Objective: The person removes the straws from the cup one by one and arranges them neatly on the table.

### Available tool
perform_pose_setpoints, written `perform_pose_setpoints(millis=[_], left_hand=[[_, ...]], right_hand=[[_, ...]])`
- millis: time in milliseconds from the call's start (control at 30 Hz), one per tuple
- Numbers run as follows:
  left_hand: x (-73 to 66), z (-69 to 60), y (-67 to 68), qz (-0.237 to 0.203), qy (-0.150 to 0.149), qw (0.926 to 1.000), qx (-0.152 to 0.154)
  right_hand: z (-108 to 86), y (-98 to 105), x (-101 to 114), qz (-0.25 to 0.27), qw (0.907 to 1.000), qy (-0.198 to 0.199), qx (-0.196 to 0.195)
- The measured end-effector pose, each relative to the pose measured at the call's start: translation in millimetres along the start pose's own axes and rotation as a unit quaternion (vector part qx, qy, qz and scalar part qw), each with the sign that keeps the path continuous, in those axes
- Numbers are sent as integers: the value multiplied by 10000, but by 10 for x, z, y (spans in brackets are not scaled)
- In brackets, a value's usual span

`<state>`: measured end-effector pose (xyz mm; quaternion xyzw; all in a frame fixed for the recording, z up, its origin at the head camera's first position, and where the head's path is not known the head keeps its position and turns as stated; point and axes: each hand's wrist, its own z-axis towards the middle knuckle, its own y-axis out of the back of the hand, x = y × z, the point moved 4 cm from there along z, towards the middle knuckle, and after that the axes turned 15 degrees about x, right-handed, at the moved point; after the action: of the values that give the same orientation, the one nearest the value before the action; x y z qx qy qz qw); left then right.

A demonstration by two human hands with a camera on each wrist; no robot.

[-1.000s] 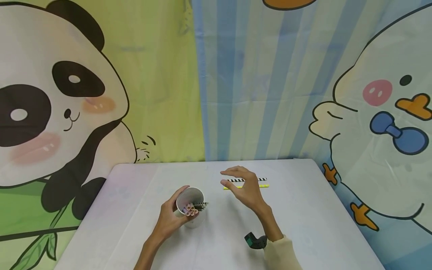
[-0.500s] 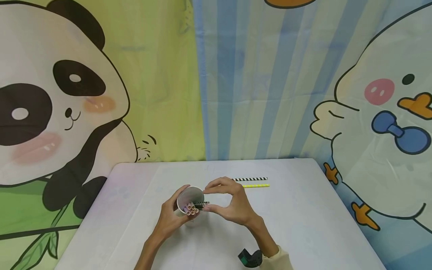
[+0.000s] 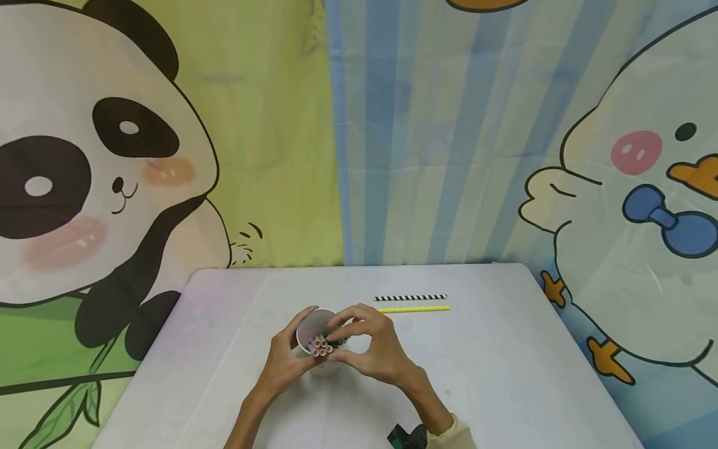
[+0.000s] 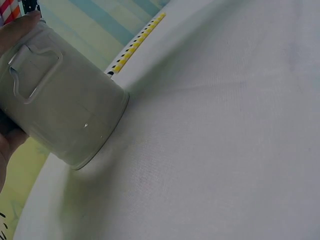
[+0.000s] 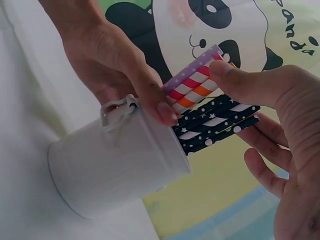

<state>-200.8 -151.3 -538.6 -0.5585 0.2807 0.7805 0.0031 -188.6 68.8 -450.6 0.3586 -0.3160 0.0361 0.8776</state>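
Note:
My left hand (image 3: pixel 284 362) grips a white bucket (image 4: pixel 75 100) with small wire handles, tilted so its mouth faces up toward the head camera. Several paper straws (image 3: pixel 318 347) stand in it, their ends above the rim. In the right wrist view they show as a purple dotted straw (image 5: pixel 189 73), red and orange striped ones, and black patterned straws (image 5: pixel 212 125). My right hand (image 3: pixel 374 347) reaches over the mouth, thumb on the coloured straw ends and curled fingers behind the black ones. Whether the bucket's base touches the table cannot be told.
On the white table (image 3: pixel 505 374), a black-and-white striped straw (image 3: pixel 411 298) and a yellow dotted straw (image 3: pixel 415 309) lie side by side behind my right hand. Printed curtains (image 3: pixel 392 156) hang behind the table. A dark wrist device (image 3: pixel 408 436) sits by my right sleeve.
My right hand has moved left and down from above the two lying straws to the straw ends in the bucket, uncovering those two. The left hand and bucket stay nearly in place.

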Motion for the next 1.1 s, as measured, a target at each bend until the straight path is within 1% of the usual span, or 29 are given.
perform_pose_setpoints(millis=[167,300,500,600,733,900,1000,1100], left_hand=[[-8,5,-4,10,-6,10000,-23],[-16,7,-6,24,25,10000,-25],[-6,4,-3,47,81,9999,-64],[1,2,-1,57,97,9999,-57],[8,-2,5,34,174,9998,-47],[17,-26,20,38,304,9994,-148],[15,-17,13,29,282,9995,-132],[16,5,-2,-31,283,9995,-99]], right_hand=[[3,-33,-2,-101,9999,42,-80],[4,-54,4,-145,9999,45,-51],[10,-58,25,-60,10000,32,-16],[20,-38,42,69,9999,51,-60],[35,3,69,382,9992,44,-71],[83,72,123,810,9966,138,-38],[95,134,150,1005,9948,153,-111],[100,203,162,1118,9933,93,-265]])
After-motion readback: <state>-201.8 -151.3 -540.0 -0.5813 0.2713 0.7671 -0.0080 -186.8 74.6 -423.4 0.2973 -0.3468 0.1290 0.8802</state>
